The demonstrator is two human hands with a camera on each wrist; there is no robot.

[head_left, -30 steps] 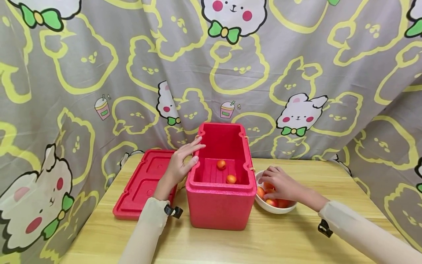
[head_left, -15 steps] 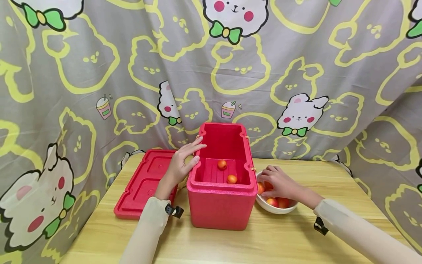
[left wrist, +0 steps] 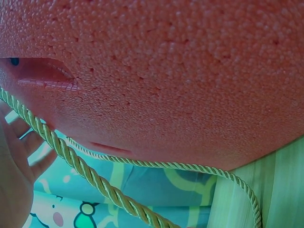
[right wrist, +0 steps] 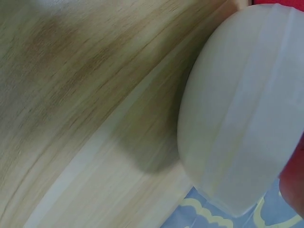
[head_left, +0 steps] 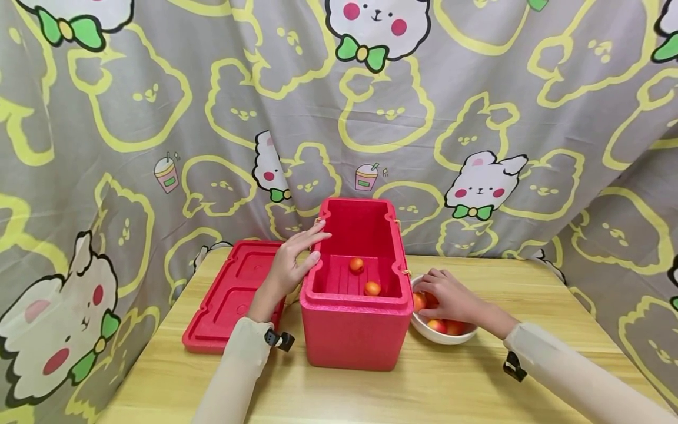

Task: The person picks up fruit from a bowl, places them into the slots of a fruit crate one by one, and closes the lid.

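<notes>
A red foam box (head_left: 356,335) stands uncovered, with two orange-red round fruits, one farther back (head_left: 356,265) and one nearer (head_left: 372,288), on its floor. My left hand (head_left: 291,256) rests on its left rim, fingers extended across the edge. In the left wrist view the box's pebbly side (left wrist: 180,85) and a twisted gold cord (left wrist: 95,175) show beside the hand (left wrist: 16,166). My right hand (head_left: 450,297) reaches into the white bowl (head_left: 442,337), fingers curled around an orange-red fruit (head_left: 432,299). More such fruits (head_left: 437,326) lie under and beside it.
The box's red lid (head_left: 228,306) lies on the wooden table (head_left: 445,388) left of the box. A patterned curtain (head_left: 318,106) hangs right behind. The bowl stands close against the box's right side.
My right hand has shifted slightly within the bowl, and the fruits beneath it have moved a little. The left hand stays on the rim.
</notes>
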